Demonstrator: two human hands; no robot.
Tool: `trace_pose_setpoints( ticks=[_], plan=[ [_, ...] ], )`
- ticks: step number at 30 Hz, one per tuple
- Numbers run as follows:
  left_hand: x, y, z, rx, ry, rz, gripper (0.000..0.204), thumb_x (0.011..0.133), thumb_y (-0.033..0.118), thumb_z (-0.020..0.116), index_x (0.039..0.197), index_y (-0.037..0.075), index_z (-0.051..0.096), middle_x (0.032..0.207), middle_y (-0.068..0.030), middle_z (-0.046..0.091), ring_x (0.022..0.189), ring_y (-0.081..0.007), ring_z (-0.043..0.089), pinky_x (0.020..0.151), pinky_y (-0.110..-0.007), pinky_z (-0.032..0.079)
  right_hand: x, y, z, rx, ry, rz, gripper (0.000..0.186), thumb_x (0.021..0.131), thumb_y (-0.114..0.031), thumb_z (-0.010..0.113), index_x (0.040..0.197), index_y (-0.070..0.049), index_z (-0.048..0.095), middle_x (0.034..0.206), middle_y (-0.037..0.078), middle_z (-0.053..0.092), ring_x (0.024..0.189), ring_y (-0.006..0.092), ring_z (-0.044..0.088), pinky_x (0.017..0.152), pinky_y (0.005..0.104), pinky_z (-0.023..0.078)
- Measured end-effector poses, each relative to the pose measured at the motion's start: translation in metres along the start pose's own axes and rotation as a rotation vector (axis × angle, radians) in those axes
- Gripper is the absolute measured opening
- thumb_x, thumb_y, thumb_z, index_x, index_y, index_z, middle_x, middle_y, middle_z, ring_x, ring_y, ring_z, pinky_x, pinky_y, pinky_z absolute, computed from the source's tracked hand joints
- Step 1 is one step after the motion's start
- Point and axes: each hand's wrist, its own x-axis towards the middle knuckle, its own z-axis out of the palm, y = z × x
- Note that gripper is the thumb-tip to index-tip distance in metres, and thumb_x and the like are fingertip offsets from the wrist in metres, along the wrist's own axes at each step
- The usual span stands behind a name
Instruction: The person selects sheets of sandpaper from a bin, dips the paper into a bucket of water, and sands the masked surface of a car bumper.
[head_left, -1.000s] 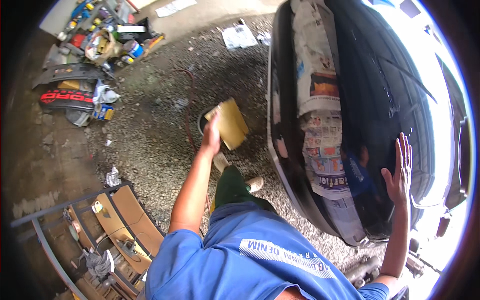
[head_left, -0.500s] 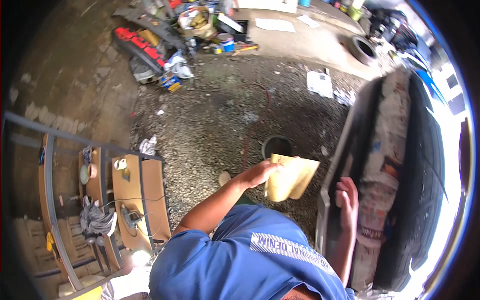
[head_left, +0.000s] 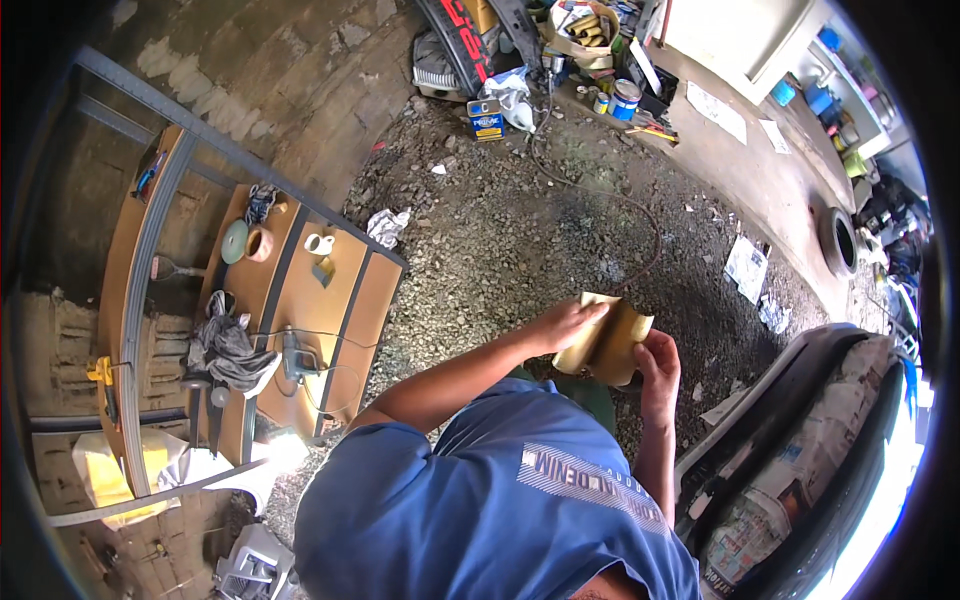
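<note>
A curled yellow-tan sheet that looks like sandpaper (head_left: 622,345) is held in front of my blue shirt, above the gravel. My left hand (head_left: 572,326) grips its left edge, thumb on top. On the other side, my right hand (head_left: 658,368) pinches the right edge between thumb and fingers. The sheet bends into a trough between both hands, its inner fold in shadow.
At right lies a dark car part (head_left: 845,425) partly masked with newspaper. A shelf rack (head_left: 335,300) on my left carries a corded power tool (head_left: 296,355), tape rolls and a grey cloth. Paint cans (head_left: 625,98) and a basket (head_left: 585,45) stand at the back.
My right hand has come from beside the masked car part to the sheet and taken its right edge. The sheet has curled inward. The view has turned, shifting the surroundings.
</note>
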Motion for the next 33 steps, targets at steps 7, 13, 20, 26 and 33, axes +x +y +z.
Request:
trace_pose_setpoints(
  ticks=[7, 13, 20, 26, 33],
  plan=[
    [0.047, -0.005, 0.026, -0.005, 0.099, 0.017, 0.055, 0.099, 0.049, 0.058, 0.118, -0.001, 0.051, 0.105, -0.0128, 0.06, 0.098, -0.0188, 0.06, 0.083, -0.034, 0.05, 0.045, 0.004, 0.021, -0.342, 0.015, -0.113, 0.021, 0.094, -0.004, 0.064, 0.115, -0.001, 0.06, 0.113, 0.008, 0.065, 0.1, 0.0139, 0.062, 0.087, 0.0285, 0.051],
    [0.096, 0.008, 0.013, 0.014, 0.191, 0.061, 0.059, 0.089, 0.038, 0.076, 0.12, -0.003, 0.048, 0.098, -0.0112, 0.063, 0.095, -0.0171, 0.061, 0.082, -0.033, 0.051, 0.094, -0.027, 0.03, -0.542, -0.145, -0.224, 0.033, 0.09, -0.002, 0.065, 0.123, 0.001, 0.062, 0.142, 0.015, 0.049, 0.118, 0.0273, 0.059, 0.095, 0.0381, 0.052],
    [0.197, -0.003, 0.02, 0.1, 0.3, -0.001, 0.031, 0.097, 0.019, 0.062, 0.116, -0.004, 0.054, 0.094, -0.0123, 0.066, 0.084, -0.0179, 0.064, 0.073, -0.035, 0.052, 0.17, -0.044, -0.035, -0.545, -0.27, -0.215, 0.035, 0.091, -0.001, 0.063, 0.126, -0.002, 0.062, 0.146, 0.015, 0.044, 0.124, 0.0278, 0.055, 0.096, 0.0364, 0.051],
    [0.27, 0.031, 0.035, 0.138, 0.036, 0.062, 0.024, 0.102, 0.017, 0.056, 0.118, -0.001, 0.055, 0.098, -0.0139, 0.066, 0.09, -0.017, 0.063, 0.079, -0.033, 0.05, 0.217, -0.061, -0.124, -0.379, 0.132, -0.124, 0.051, 0.09, -0.008, 0.07, 0.138, -0.005, 0.05, 0.135, 0.013, 0.053, 0.118, 0.0216, 0.057, 0.094, 0.0351, 0.051],
    [0.33, 0.08, 0.057, 0.149, -0.3, 0.083, 0.023, 0.101, 0.013, 0.057, 0.122, 0.005, 0.054, 0.095, -0.0058, 0.064, 0.088, -0.0101, 0.06, 0.08, -0.029, 0.049, 0.23, -0.074, -0.183, -0.072, -0.048, 0.13, 0.027, 0.096, -0.016, 0.069, 0.117, 0.001, 0.064, 0.106, 0.0, 0.07, 0.098, 0.0086, 0.061, 0.089, 0.028, 0.049]
  ],
)
